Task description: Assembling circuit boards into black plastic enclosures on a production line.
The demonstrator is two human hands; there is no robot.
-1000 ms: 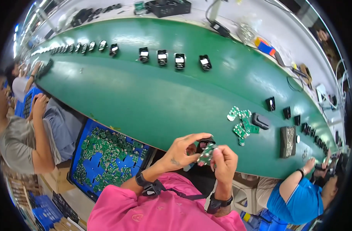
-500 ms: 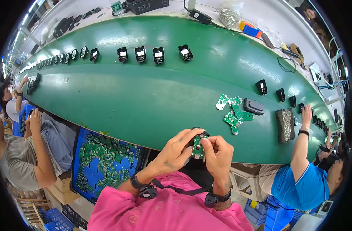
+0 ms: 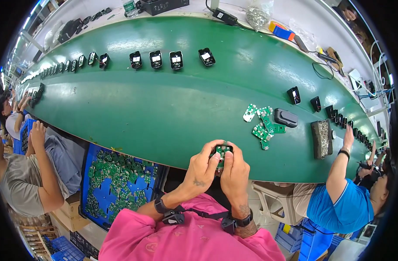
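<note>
Just over the table's near edge, a green circuit board sits in a small dark housing between my two hands. Its lower part is partly hidden by my thumbs. My left hand is closed around the left side, thumb pressed on the board. From the other side my right hand grips it the same way. Loose green circuit boards lie in a pile to the right, beside a closed black case.
Open black housings stand in a row along the green table. A blue tray of circuit boards is at my lower left. On the right are a grey-speckled block and a co-worker's hand. Another person sits left.
My hands have drawn together and the board now sits inside the housing, where before it was tilted at its opening. The co-worker's hand on the right has shifted slightly toward me.
</note>
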